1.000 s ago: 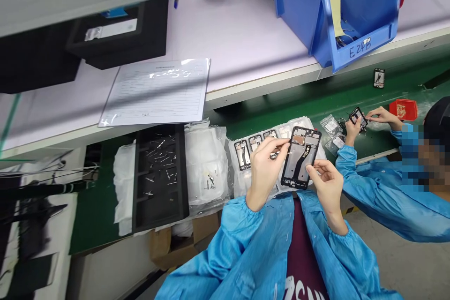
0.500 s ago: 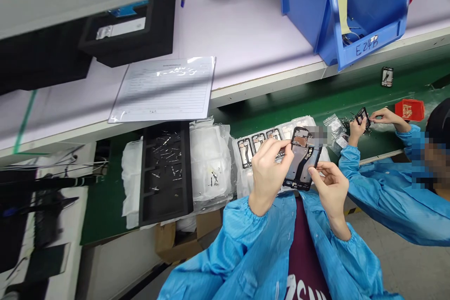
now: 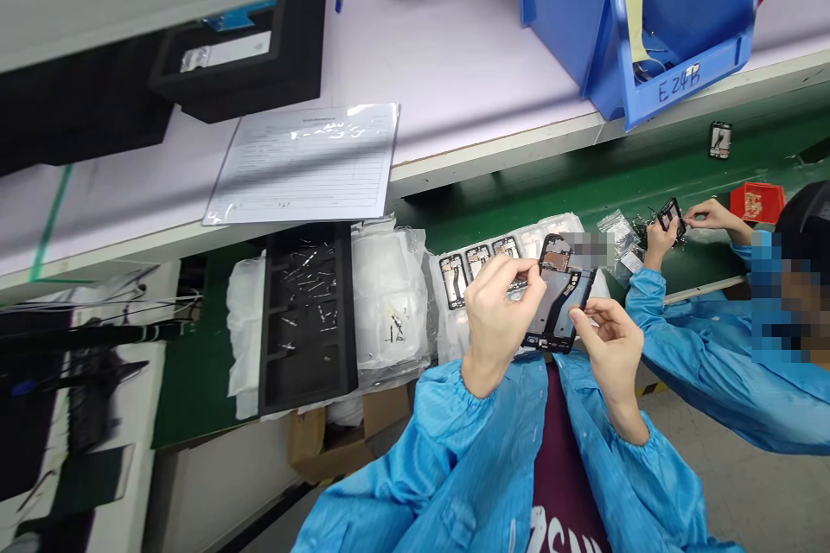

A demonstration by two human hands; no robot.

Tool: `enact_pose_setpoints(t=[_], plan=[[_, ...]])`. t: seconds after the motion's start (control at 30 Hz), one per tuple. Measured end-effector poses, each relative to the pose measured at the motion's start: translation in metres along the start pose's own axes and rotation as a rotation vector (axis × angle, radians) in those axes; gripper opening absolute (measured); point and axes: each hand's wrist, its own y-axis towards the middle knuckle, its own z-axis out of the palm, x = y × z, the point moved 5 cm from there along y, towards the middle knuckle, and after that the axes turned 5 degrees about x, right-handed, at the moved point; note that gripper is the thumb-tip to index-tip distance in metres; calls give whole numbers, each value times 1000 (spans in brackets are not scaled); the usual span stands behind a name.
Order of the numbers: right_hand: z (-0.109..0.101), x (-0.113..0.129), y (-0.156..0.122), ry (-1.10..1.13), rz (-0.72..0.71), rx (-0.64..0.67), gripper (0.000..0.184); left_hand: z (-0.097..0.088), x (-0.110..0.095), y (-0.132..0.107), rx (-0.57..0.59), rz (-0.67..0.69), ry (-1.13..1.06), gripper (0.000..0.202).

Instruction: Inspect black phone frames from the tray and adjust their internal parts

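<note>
In front of my chest I hold an opened phone body (image 3: 551,302), tilted, its inside facing me. A black ribbon cable runs down it and a copper-coloured patch shows near its top. My right hand (image 3: 609,341) grips its lower right edge between thumb and fingers. At its upper left edge, the thumb and forefinger of my left hand (image 3: 499,307) are pinched together; whether something small is between them is hidden. Behind my left hand, several similar phone bodies (image 3: 452,281) lie in a white plastic tray (image 3: 447,328).
Left of it are a white tray (image 3: 382,276) and a black tray (image 3: 308,320) of small loose parts. Above runs a shelf with a document sleeve (image 3: 304,164) and a blue bin (image 3: 571,26). On the right, a co-worker's hands (image 3: 661,242) hold another phone body near a red bin (image 3: 758,203).
The phone body and both my hands are almost where they were; my left hand has shifted very slightly right. The view has moved a little.
</note>
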Motion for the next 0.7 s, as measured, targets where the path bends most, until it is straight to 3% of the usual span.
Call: enact_pose_setpoints(t=[0.4,0.7], plan=[[-3,5,-6,49,35,22,14,-12,-10,2,6,-18,-86,19],[1,24,-13,-33,-86,-26,11,-18,-10,0,27,-46,-90,15]])
